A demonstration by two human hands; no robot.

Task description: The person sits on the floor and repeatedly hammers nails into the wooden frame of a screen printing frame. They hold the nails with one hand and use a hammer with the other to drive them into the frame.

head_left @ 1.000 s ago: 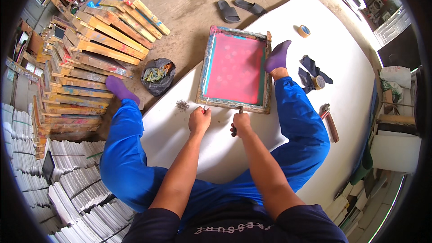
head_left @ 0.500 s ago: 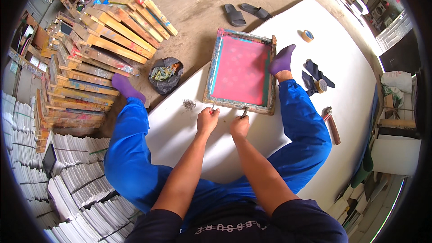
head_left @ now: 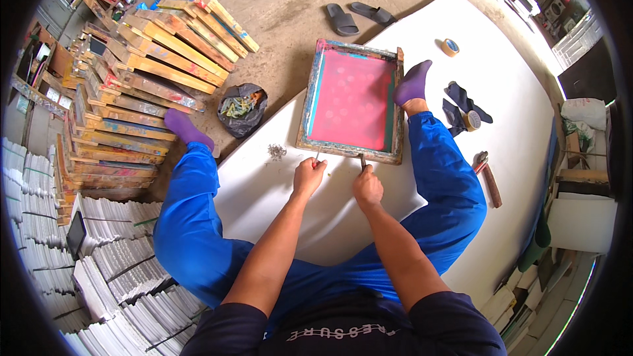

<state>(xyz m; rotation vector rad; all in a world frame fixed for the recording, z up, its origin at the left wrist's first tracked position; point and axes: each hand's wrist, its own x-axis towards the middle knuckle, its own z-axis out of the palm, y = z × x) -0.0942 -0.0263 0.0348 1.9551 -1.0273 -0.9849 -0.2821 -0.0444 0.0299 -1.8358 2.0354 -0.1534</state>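
Note:
A screen-printing frame (head_left: 304, 118) with a pink mesh (head_left: 349, 102) lies on the white board between my legs. My closed left hand (head_left: 307, 178) grips a slim screwdriver-like tool (head_left: 318, 155), its metal shaft pointing at the frame's near edge. In my closed right hand (head_left: 368, 189) is a dark narrow tool (head_left: 362, 161), its tip at the near wooden bar; its exact kind is hidden by the fingers. Left of the frame sits a small heap of grey metal bits (head_left: 276, 152), like pulled staples. My foot in a purple sock (head_left: 413, 84) rests against the frame's right side.
On the white board (head_left: 508, 151) lie tape rolls (head_left: 450, 47), dark cloth strips (head_left: 460, 101) and red-jawed pincers beside a brown-handled tool (head_left: 491, 186). Stacked wooden frames (head_left: 125, 138), a black rubbish bag (head_left: 242, 111) and paper stacks (head_left: 125, 244) stand left. Sandals (head_left: 342, 20) lie beyond.
My right hand has shifted right and a little nearer to me with its tool. The left hand has moved slightly right. The frame stays in place on the board.

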